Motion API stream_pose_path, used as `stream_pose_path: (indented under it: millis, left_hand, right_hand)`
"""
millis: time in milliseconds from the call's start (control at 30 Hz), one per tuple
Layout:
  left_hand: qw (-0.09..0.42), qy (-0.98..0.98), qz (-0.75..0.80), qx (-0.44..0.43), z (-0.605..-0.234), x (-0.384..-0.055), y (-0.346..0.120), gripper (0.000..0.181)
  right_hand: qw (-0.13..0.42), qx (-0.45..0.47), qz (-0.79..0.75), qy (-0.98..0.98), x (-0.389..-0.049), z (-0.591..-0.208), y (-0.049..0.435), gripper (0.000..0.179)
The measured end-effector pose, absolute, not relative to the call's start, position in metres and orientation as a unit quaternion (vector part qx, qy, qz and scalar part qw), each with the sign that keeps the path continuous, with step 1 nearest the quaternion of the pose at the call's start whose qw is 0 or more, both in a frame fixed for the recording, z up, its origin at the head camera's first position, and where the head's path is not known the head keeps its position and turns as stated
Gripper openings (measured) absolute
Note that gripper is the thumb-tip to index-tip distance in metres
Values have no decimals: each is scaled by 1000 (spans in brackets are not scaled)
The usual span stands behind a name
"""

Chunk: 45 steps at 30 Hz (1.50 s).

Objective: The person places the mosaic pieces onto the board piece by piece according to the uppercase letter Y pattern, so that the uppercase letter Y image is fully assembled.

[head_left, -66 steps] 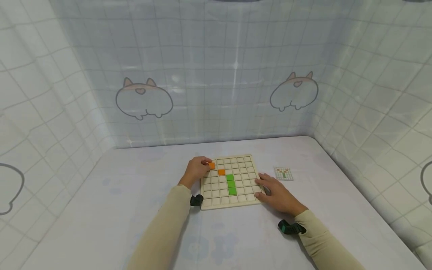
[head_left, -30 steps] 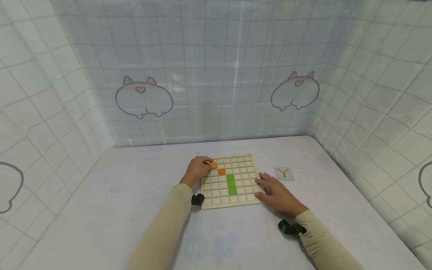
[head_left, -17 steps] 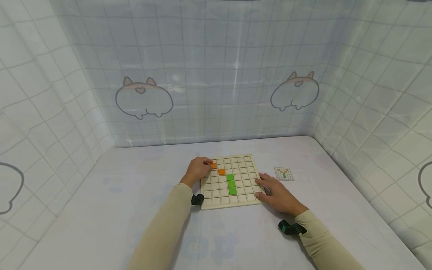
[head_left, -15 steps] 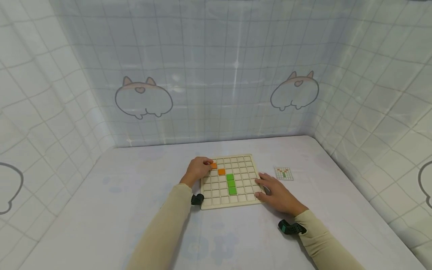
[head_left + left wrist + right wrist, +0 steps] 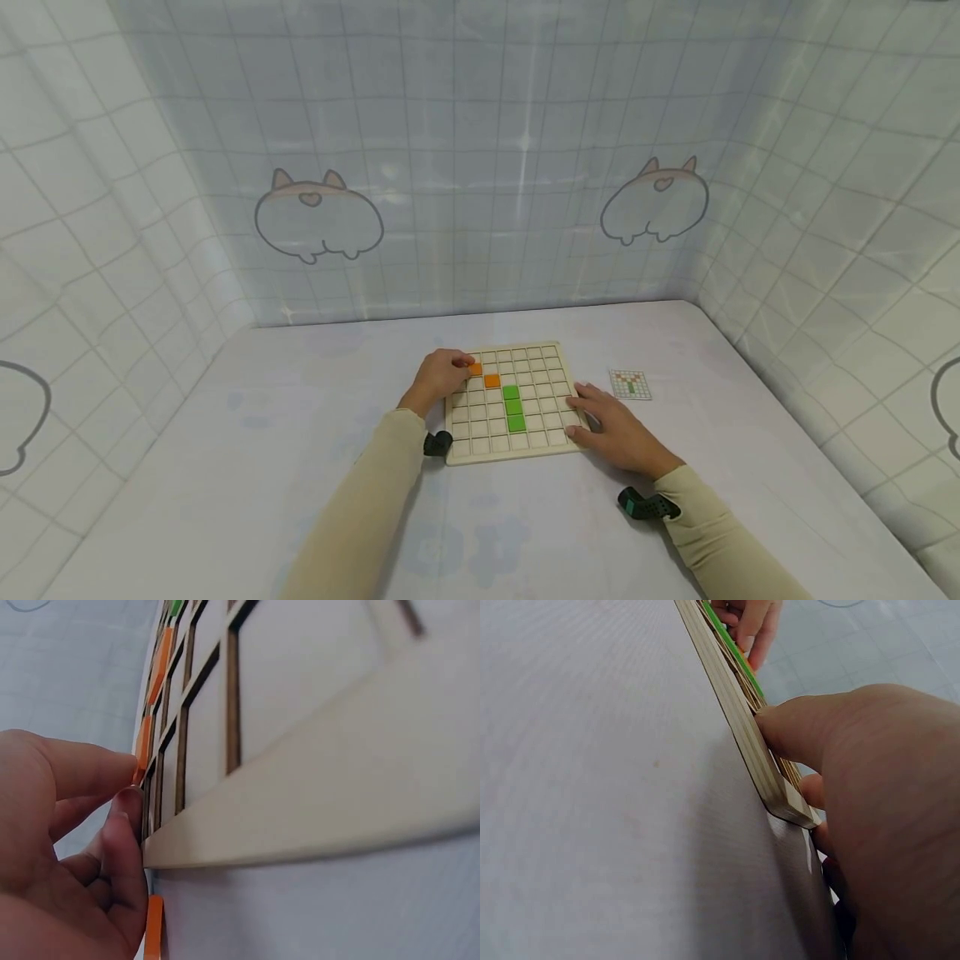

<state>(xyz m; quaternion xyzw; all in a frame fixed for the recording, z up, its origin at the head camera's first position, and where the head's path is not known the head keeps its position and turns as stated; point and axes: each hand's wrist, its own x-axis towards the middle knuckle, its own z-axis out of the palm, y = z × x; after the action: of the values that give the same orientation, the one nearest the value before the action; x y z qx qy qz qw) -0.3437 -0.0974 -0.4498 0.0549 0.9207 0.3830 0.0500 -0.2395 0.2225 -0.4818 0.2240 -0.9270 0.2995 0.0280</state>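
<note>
A pale wooden grid board (image 5: 480,433) lies on the table, bearing a column of green tiles (image 5: 513,407) and an orange tile (image 5: 492,381) diagonally up-left of them. At the board's far left corner my left hand (image 5: 438,372) pinches another orange tile (image 5: 476,368) between thumb and fingertips, right at a grid cell. The left wrist view shows one more orange tile (image 5: 154,928) beyond the board's edge, below the palm; in the head view it is hidden. My right hand (image 5: 615,429) rests on the board's right edge, thumb (image 5: 791,727) and fingers touching the top, fingers relaxed.
A small card (image 5: 631,385) printed with a grid pattern in orange and green lies right of the board. White cloth covers the table (image 5: 300,400). Grid-patterned curtains (image 5: 480,208) stand behind and at both sides.
Over two seconds, my left hand has shifted the pinched orange tile slightly right, onto the corner area of the grid; lately it barely moves. My right hand stays on the board's edge.
</note>
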Motion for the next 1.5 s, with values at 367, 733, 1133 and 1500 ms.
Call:
stream_pose_path:
  millis: [367, 733, 1133, 1500]
  left_hand:
    - [74, 922, 376, 60, -451, -340, -105, 35]
    - [51, 934, 339, 101, -447, -333, -107, 38]
    - [-17, 869, 494, 26, -442, -307, -129, 31]
    - [-45, 813, 580, -28, -445, -278, -159, 31]
  right_hand:
    - [29, 231, 306, -923, -242, -488, 217, 61]
    - [31, 232, 305, -923, -245, -491, 212, 61]
    - [23, 222, 298, -928, -242, -489, 213, 62]
    - [30, 224, 296, -928, -240, -485, 225, 61]
